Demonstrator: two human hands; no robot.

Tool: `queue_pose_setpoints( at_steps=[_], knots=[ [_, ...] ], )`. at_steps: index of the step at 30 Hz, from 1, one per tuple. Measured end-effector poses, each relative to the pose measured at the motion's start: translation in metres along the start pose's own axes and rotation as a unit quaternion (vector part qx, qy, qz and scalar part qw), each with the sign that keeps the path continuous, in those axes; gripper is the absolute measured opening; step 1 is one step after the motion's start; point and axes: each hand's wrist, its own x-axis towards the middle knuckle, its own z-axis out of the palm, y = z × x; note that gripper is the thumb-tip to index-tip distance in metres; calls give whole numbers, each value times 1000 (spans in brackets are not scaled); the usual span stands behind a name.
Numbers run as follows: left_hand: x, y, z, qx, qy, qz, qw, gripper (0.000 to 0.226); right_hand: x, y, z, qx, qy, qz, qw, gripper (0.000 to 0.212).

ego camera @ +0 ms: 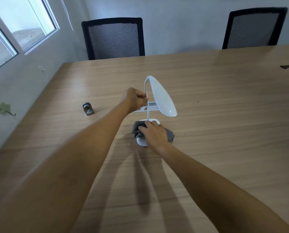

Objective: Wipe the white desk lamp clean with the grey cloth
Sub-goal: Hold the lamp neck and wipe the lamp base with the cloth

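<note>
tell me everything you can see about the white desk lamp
The white desk lamp looks like smooth glossy plastic. It stands upright on the wooden table: a flat rounded base, a thin stem that arches over at the top, and a long oval head sloping down to the right. The left hand pinches the stem partway up. The right hand presses a crumpled grey cloth on the base, hiding most of it.

Wide wood-grain table (216, 101) fills most of the view. Two black mesh-back chairs, one (113, 39) at far left edge, the other (253, 29) at far right, both vs. a plain pale wall (182, 22). Sliding window (22, 26) on left wall w/ daylight coming through. Small leaf-like wall hooks (4, 108) lower left, prob. decorative.
</note>
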Motion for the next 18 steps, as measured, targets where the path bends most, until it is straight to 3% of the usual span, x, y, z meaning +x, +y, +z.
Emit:
queue_pose_setpoints(
  at_steps=[3, 6, 11, 15, 18],
  knots=[
    [1, -1, 0, 6, -5, 5, 1000, 23, -4, -11, 1, 7, -18, -62, 998, 30],
    [3, -2, -1, 6, -13, 4, 1000, 24, -8, -14, -2, 67, 18, -95, 993, 31],
    [4, -1, 0, -4, -12, -1, 1000, 25, 3, -4, -2, -1, 18, 31, 999, 32],
    [5, -4, -1, -12, -15, -4, 1000, 24, -9, -13, 8, 19, -7, -53, 998, 33],
    [5, -4, -1, -57, -32, -28, 997, 25, -30, -17, 11, 72, -4, -94, 993, 44]
  ],
)
